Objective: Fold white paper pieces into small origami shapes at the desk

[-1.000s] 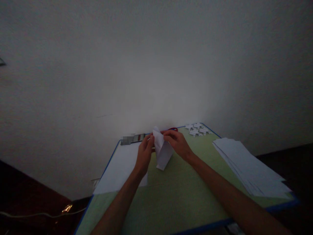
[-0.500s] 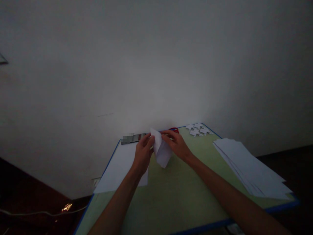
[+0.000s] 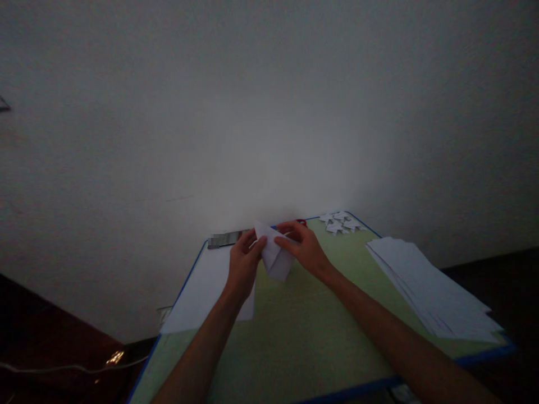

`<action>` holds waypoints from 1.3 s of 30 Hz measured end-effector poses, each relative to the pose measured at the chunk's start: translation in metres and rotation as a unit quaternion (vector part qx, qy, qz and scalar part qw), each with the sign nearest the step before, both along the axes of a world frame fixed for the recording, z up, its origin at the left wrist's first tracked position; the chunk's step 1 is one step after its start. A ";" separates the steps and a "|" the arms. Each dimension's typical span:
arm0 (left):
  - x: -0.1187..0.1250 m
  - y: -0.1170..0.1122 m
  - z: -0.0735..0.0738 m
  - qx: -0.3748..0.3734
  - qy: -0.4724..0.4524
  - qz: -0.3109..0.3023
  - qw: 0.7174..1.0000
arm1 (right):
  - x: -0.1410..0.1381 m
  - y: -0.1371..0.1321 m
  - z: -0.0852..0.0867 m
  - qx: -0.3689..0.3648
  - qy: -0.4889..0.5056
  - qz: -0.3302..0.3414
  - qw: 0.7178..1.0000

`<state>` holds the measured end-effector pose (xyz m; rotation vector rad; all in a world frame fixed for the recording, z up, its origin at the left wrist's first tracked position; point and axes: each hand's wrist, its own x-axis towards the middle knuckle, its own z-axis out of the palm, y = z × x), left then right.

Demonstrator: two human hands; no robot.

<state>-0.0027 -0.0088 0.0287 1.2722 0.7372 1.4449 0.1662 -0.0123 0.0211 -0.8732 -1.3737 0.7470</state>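
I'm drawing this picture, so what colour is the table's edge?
Blue. The table's edge shows best in the head view, near right.

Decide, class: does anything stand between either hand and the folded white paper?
Nothing visible does: the left hand and the right hand both grip the folded white paper directly. The flat white sheet lies on the table to the left and the red item beyond the right hand, so neither comes between.

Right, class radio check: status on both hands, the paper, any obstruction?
Left hand, right hand: both pinching folded paper. Its contact with green tabletop unclear. Red object beyond right hand, partly hidden; nothing visibly blocking.
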 end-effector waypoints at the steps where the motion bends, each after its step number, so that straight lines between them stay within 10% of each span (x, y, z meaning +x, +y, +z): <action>1: 0.000 0.000 0.000 -0.001 -0.002 0.001 1.000 | 0.000 0.000 0.000 0.002 -0.002 -0.009 1.000; 39: 0.001 0.003 0.004 -0.007 -0.041 0.039 0.998 | -0.007 -0.008 -0.003 0.157 -0.091 -0.055 0.982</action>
